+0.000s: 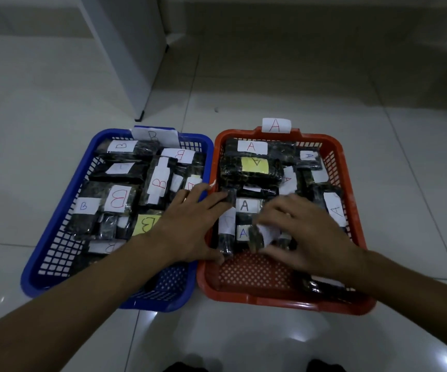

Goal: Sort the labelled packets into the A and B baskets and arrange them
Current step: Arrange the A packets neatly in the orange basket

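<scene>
Sorting looked finished; this was the arranging step, inside the red A basket (351,200). The left hand (192,224) held a slim dark packet (226,234) upright at the basket's left wall, thumb low and fingers curled over its top. The right hand (300,232) pinched a small crinkled packet (257,236) with a loose white label, though blur hid the exact finger placement. The blue B basket (55,237) sat touching alongside, its packets mostly lying flat. Next, probably, both needed easing flat against their neighbours. The wrappers were glossy, slippery film; the baskets rigid plastic lattice.
</scene>
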Demonstrator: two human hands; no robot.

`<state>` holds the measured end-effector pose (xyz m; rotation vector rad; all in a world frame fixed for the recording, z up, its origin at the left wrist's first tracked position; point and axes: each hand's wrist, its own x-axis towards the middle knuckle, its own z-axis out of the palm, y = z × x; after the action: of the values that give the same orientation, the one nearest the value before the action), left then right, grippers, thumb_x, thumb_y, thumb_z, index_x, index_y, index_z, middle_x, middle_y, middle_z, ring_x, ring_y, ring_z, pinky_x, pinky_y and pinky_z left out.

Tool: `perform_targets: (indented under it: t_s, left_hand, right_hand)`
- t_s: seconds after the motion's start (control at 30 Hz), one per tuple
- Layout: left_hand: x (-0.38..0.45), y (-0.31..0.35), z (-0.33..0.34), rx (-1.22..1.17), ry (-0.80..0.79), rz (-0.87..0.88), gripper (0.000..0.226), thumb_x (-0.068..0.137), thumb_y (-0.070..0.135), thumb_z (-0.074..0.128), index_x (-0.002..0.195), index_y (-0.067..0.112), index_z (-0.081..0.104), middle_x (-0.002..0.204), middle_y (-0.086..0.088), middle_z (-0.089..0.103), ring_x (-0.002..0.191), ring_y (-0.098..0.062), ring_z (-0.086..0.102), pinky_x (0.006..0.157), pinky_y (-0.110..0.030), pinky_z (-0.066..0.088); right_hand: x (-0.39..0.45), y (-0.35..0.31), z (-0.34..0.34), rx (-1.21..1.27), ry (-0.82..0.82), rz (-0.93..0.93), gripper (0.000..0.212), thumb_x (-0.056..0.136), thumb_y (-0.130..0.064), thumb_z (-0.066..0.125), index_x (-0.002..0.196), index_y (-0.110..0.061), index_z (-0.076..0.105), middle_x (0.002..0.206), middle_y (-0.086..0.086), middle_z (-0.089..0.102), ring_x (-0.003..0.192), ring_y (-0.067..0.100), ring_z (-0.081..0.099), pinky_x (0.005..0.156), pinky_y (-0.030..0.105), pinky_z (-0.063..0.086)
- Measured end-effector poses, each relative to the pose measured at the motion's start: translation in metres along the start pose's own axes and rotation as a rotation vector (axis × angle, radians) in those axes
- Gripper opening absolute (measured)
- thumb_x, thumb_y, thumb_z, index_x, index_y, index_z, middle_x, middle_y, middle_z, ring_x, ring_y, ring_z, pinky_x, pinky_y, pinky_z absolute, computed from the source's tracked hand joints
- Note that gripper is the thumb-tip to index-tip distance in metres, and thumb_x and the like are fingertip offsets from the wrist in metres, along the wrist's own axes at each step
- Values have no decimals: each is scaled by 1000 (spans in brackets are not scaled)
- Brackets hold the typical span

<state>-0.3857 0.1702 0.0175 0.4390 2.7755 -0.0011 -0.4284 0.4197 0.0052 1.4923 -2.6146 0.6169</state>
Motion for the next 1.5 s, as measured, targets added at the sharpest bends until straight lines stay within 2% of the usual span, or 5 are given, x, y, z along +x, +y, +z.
perform_targets:
  t_s: [0.37,0.57,0.9,1.27,1.5]
  left_hand:
    - [-3,22,-1,130,30,16,102,75,65,64,153,24,11,162,-6,6,147,-28,-3,117,-50,8]
    - [-9,30,-9,101,267,304,40,82,39,52,119,23,61,126,-5,61,114,-26,57,78,-44,57]
    - [-15,16,-68,-520,719,221,20,82,14,53,86,15,73,83,8,70,77,-11,62,64,-23,50]
    - [6,9,-37,-1043,414,162,24,78,12,47,83,25,66,98,5,67,103,-19,62,80,-39,57]
    - [23,6,-17,-413,153,218,19,83,37,71,97,37,58,104,21,57,103,-5,48,93,-37,41]
  right_hand:
    - [47,20,26,-94,-132,309,18,85,-28,73,100,-22,66,95,-4,60,90,19,57,80,33,43]
    - [34,31,9,134,-92,363,25,85,-21,75,109,-23,67,102,-7,66,91,10,61,82,35,55]
    - [45,19,-13,318,-231,219,56,88,-44,68,137,-51,42,133,-17,53,121,5,39,100,30,35]
    - [1,11,-25,743,-286,435,28,84,-24,78,99,-27,55,106,-18,63,102,4,62,76,24,55]
    - [-3,-3,-6,34,-179,382,39,75,-38,80,96,-35,47,102,-17,49,93,6,39,78,27,36]
